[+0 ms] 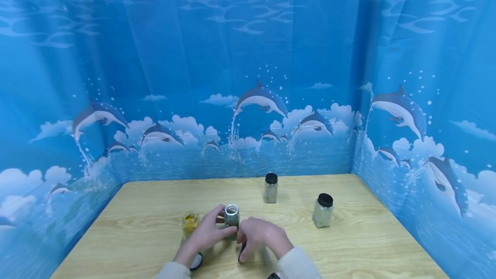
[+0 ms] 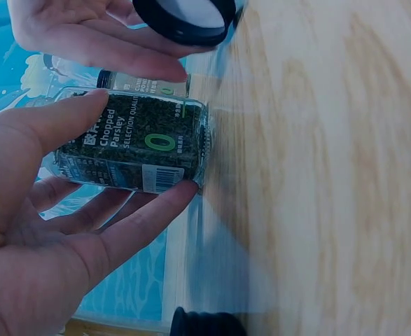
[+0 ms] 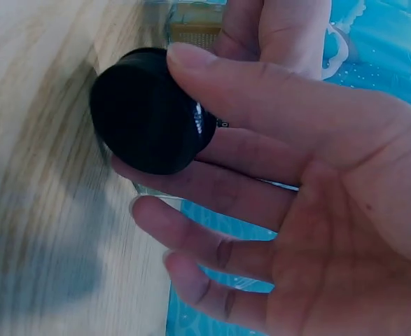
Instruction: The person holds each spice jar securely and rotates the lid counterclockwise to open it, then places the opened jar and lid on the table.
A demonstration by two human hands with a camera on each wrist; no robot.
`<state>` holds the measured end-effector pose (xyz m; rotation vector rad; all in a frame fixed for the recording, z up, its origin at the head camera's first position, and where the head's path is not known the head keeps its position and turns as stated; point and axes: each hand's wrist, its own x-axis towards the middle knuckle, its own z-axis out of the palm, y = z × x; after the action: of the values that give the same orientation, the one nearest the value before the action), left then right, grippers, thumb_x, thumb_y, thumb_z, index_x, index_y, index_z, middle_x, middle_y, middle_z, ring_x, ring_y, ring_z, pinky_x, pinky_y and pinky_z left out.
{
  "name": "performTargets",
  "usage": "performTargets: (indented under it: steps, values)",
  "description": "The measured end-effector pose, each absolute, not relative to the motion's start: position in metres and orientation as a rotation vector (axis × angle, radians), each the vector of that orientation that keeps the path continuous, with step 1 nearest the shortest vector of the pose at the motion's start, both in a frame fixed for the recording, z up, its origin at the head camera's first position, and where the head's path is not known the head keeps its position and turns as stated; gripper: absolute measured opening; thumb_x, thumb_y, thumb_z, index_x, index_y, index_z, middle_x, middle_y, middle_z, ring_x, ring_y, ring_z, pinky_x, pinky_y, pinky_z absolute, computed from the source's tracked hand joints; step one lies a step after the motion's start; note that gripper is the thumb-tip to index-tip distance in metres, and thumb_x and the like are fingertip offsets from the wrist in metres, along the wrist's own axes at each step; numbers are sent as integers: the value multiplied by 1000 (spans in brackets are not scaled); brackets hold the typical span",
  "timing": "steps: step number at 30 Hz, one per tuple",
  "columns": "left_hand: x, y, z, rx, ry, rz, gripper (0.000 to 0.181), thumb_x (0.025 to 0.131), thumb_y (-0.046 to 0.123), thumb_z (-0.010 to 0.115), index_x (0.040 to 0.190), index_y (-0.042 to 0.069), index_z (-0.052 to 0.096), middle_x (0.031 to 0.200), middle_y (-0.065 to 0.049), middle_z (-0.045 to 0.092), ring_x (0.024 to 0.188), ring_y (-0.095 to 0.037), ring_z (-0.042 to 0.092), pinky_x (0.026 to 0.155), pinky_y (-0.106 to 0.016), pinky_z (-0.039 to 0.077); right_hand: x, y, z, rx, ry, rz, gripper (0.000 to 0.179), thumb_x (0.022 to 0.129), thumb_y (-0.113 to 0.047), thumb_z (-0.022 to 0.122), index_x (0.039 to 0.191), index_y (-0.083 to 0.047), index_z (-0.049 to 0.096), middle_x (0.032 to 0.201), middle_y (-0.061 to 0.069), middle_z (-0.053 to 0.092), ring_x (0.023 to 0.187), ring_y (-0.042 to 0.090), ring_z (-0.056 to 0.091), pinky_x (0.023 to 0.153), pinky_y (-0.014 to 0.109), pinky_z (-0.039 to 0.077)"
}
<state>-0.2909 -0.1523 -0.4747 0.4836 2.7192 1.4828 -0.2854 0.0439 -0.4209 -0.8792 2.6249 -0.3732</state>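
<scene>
In the head view my left hand grips a clear glass jar of green flakes upright at the table, its mouth uncovered. The left wrist view shows its label, "Chopped Parsley", with the thumb on one side and fingers on the other. Just right of the jar, my right hand pinches a round black lid between thumb and forefinger, the other fingers loosely bent. The lid is tilted on its side, its pale inner face turned toward the left wrist camera.
An uncovered jar of yellow powder stands left of my left hand. Another black-rimmed lid lies by the left wrist. Two black-capped jars stand farther off, one at the back and one to the right. A dolphin-print curtain surrounds the wooden table.
</scene>
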Motion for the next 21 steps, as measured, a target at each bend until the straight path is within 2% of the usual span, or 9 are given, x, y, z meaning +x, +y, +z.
performTargets:
  steps: [8,21]
  values:
    - [-290,-152,-474,460,2717,1478,48,87,28,83,124,10,60,122,-14,67,115,-42,67,95,-55,60,-281,45,-422,-848,2630,-167,22,71,-27,94,85,-24,78,80,-15,68,74,1,59,71,20,52]
    - [-290,-151,-474,467,2727,1475,44,88,25,83,122,10,60,123,-15,67,115,-42,67,94,-54,60,-279,36,-429,-943,2604,-208,41,66,-13,96,99,-27,75,91,-17,67,83,-3,57,77,17,50]
